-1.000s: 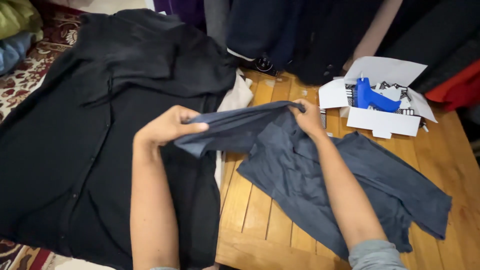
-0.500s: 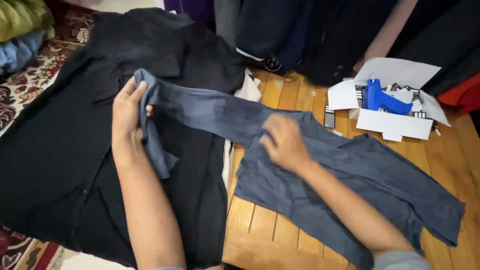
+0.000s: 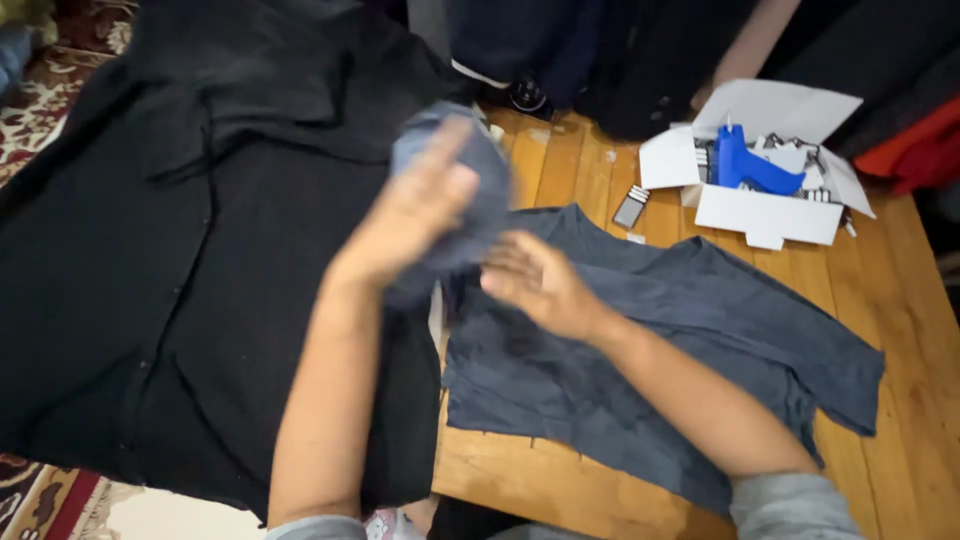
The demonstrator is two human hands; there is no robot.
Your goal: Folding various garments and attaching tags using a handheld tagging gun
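Your left hand (image 3: 415,205), blurred, is raised with its fingers extended over a bunched fold of the blue-grey garment (image 3: 640,350); whether it grips the cloth cannot be told. Your right hand (image 3: 535,285) lies open and flat on the same garment, which is spread across the wooden table (image 3: 920,330) to the right of the black shirt (image 3: 170,250). At the far right, a white cardboard box (image 3: 765,210) holds a blue plastic tool (image 3: 750,168).

head cam | steep downward look | close over wooden table (image 3: 560,160) | single view
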